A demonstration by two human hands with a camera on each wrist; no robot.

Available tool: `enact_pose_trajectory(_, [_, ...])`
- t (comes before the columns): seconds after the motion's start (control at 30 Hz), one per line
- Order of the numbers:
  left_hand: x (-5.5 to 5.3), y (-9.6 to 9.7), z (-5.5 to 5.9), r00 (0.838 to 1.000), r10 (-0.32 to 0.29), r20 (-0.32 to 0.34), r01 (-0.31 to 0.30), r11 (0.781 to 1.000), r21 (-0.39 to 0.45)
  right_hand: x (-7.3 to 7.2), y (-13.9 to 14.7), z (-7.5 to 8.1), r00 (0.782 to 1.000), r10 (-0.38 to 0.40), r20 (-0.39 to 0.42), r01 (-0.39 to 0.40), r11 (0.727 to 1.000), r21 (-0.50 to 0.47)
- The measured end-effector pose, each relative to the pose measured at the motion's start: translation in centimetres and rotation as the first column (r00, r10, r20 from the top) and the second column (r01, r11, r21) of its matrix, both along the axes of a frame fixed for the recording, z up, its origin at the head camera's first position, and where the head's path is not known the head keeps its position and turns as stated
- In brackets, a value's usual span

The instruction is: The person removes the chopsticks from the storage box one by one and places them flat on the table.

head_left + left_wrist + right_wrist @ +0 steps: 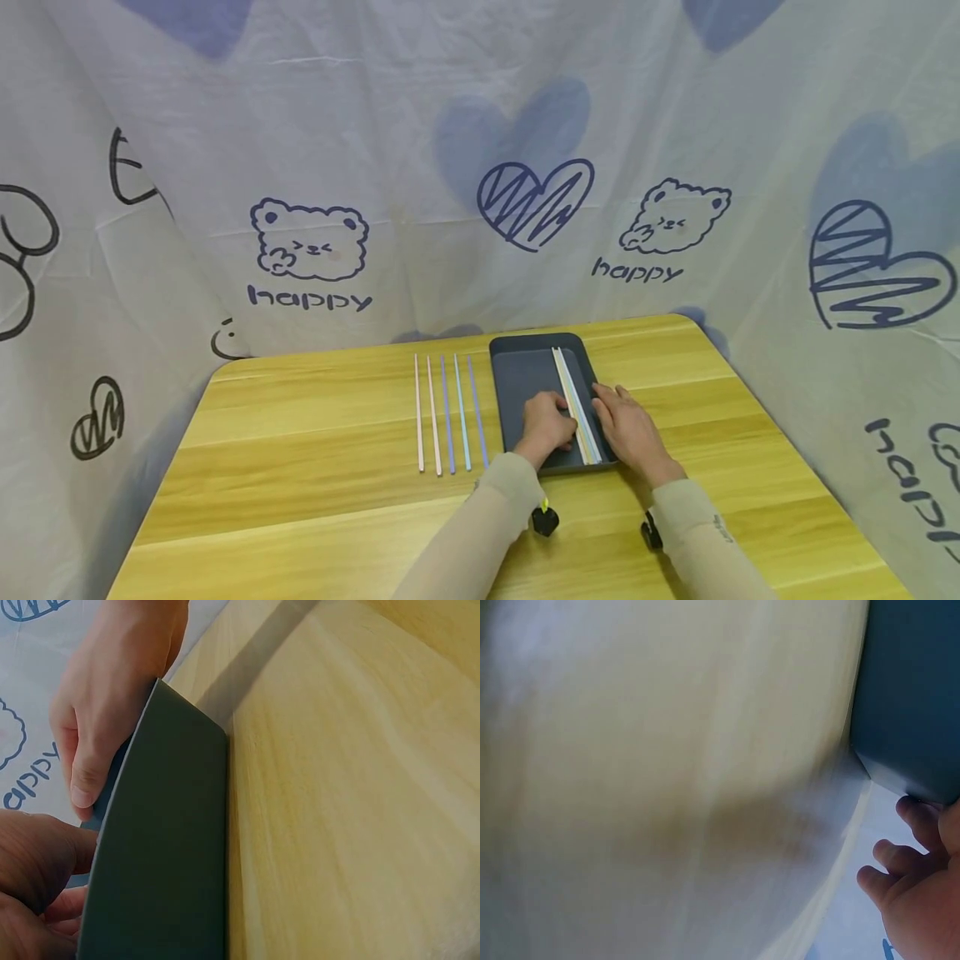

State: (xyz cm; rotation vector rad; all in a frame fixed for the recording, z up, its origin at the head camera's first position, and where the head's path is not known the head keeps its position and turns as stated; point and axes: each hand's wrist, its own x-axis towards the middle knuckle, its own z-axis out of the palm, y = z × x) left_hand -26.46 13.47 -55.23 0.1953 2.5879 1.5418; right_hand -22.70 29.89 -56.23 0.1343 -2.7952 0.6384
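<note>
Several slim pastel chopsticks (pixel 576 408) lie side by side in a dark grey tray (pixel 525 367), along its right half. Inside the tray, my left hand (pixel 547 423) is at the left edge of this bundle with bent fingers. In the left wrist view its thumb and fingers stand apart, and the tray wall (pixel 161 825) hides their tips. My right hand (pixel 628 423) rests along the tray's right rim, fingers extended and slightly spread. Left of the tray, several more chopsticks (pixel 452 417) in pink, blue and purple lie spaced apart on the table.
The wooden table (pixel 315 442) extends on both sides of the tray and in front of it. A white cloth (pixel 420 275) printed with bears and hearts hangs behind the table and at both sides. A black wrist device (pixel 545 520) sits under the left sleeve.
</note>
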Motion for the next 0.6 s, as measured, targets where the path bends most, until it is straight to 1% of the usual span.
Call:
enact_pose_trajectory(0.07, [0.0,-0.1,0.1,1.0,0.003,0.004,-0.003,1.0,0.009,0.0,0.0,0.0,1.0,0.001,-0.001,-0.001,1.0,-0.001])
enact_pose_trajectory(0.13, [-0.2,-0.1,-0.1,1.0,0.012,0.012,-0.012,1.0,0.001,0.0,-0.1,-0.1,1.0,0.0,-0.001,0.0,1.0,-0.002])
enact_pose_trajectory(0.2, [-0.5,0.0,-0.7,1.0,0.025,0.017,-0.025,1.0,-0.008,0.0,-0.1,-0.1,1.0,-0.003,-0.002,0.003,1.0,-0.001])
enact_pose_trajectory(0.27, [-1.1,0.3,-1.6,0.999,0.038,0.007,-0.037,0.999,-0.033,0.0,-0.1,-0.1,1.0,-0.003,-0.004,0.003,1.0,0.005])
enact_pose_trajectory(0.33, [-1.1,0.4,-1.6,0.999,0.037,0.014,-0.036,0.998,-0.054,0.0,-0.1,-0.1,1.0,-0.008,-0.005,0.008,1.0,0.007])
enact_pose_trajectory(0.37, [-1.3,0.6,-2.0,0.999,0.043,0.015,-0.042,0.996,-0.075,0.1,-0.1,-0.1,1.0,-0.008,-0.007,0.008,1.0,0.009])
enact_pose_trajectory(0.4, [-1.3,0.7,-2.1,0.999,0.046,0.016,-0.044,0.995,-0.091,0.1,-0.1,-0.1,1.0,-0.008,-0.009,0.008,1.0,0.011])
enact_pose_trajectory(0.5, [-0.7,0.6,-1.1,0.998,0.046,0.036,-0.041,0.991,-0.127,0.1,-0.1,-0.1,1.0,-0.01,-0.007,0.01,1.0,0.013])
enact_pose_trajectory(0.57, [-0.5,0.6,-0.8,0.998,0.053,0.038,-0.047,0.989,-0.143,0.1,-0.1,-0.1,1.0,-0.01,-0.002,0.01,1.0,0.015])
enact_pose_trajectory(0.6, [0.0,0.4,-0.1,0.998,0.05,0.038,-0.044,0.989,-0.141,0.1,-0.1,-0.1,1.0,-0.012,0.0,0.012,1.0,0.014])
